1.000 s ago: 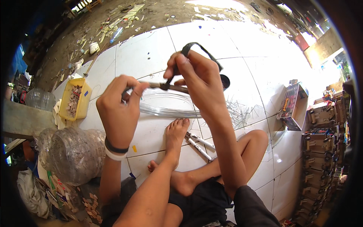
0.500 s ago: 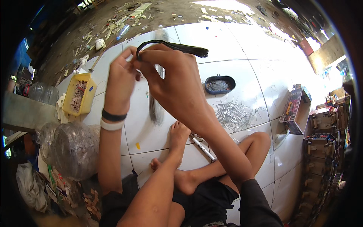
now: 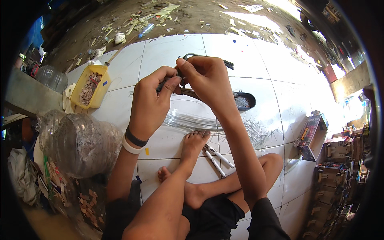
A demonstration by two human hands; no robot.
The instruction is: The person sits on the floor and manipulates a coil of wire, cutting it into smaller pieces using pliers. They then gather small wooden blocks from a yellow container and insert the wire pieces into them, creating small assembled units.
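Note:
Both my hands are raised close together above the tiled floor, fingertips pinching. My left hand [image 3: 154, 96] is closed around one end of a wire bundle [image 3: 190, 93] wrapped in black. Opposite it, my right hand [image 3: 212, 78] pinches a black strip [image 3: 228, 65], which loops over its fingers, its loose end hanging out to the right. Fingers partly hide where strip and bundle meet. Beneath the hands, a blurred fan of long silvery wires [image 3: 188, 121] stretches to the right. Pliers with white handles [image 3: 218, 157] lie beside my foot.
A dark blue oval container [image 3: 251, 99] and a pile of short cut wires [image 3: 260, 132] sit to the right. Farther right is an open printed box [image 3: 313, 136]. On the left are a yellow tub [image 3: 105, 78] of scraps and a large clear plastic container [image 3: 82, 146].
Both hands have come down and the right hand has shifted right. The wires, hanging upright before, now sweep sideways to the right. The view has tilted, and the pliers show more fully.

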